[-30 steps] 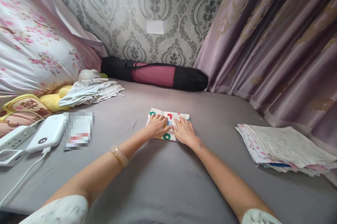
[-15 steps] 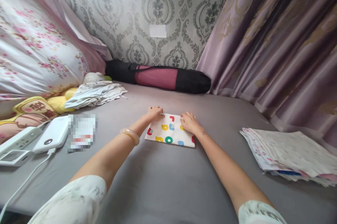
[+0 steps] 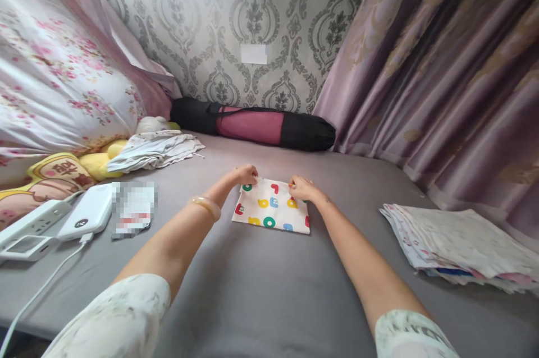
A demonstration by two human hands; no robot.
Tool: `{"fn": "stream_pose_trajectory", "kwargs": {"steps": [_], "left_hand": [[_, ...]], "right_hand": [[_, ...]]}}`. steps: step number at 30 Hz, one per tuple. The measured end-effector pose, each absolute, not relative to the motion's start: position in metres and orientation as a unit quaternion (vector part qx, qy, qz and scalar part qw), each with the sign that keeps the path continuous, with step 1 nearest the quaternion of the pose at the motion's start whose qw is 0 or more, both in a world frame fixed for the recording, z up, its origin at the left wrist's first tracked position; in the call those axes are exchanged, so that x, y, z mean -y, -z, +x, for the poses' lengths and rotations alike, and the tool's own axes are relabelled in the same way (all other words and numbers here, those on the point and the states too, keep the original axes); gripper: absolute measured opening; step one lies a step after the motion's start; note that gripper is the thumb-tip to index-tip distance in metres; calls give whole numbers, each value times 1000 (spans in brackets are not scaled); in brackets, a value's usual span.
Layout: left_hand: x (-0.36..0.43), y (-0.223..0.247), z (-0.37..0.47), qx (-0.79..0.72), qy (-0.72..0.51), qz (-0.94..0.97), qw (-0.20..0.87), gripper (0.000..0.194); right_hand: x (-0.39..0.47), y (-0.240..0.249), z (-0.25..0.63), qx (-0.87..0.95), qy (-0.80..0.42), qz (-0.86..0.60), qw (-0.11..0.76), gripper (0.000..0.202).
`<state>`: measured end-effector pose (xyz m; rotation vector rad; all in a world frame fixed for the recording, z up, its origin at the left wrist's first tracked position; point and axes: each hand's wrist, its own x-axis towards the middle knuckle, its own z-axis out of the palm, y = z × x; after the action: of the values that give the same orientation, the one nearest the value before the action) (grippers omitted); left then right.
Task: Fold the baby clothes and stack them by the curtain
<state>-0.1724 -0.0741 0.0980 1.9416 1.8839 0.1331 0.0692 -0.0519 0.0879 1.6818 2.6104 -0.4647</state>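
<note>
A folded white cloth printed with colourful letters lies flat on the grey bed sheet in front of me. My left hand pinches its far left corner, fingers closed on the edge. At the far right corner, my right hand has its fingers curled and closed on the cloth's edge. The near edge of the cloth rests on the sheet. A pale bangle circles my left wrist.
Folded cloths are stacked at the right. A black and pink long bag lies along the wall. To the left are a crumpled cloth, a yellow plush toy, a white power bank, a power strip and a blurred packet.
Both hands have gone from lying flatter on the cloth's far corners to pinching its far edge. More of the printed letters show at those corners. The view has shifted slightly.
</note>
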Motion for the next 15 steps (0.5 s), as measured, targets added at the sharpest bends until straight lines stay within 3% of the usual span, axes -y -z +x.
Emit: {"fn": "stream_pose_trajectory", "kwargs": {"steps": [9, 13, 15], "left_hand": [[95, -144, -194, -568, -203, 712, 359, 25], [104, -175, -188, -532, -241, 729, 357, 27], [107, -186, -184, -545, -282, 736, 284, 26]], "right_hand": [[57, -136, 97, -838, 266, 464, -104, 19], [55, -157, 106, -846, 296, 414, -156, 19], [58, -167, 107, -855, 255, 407, -196, 20]]}}
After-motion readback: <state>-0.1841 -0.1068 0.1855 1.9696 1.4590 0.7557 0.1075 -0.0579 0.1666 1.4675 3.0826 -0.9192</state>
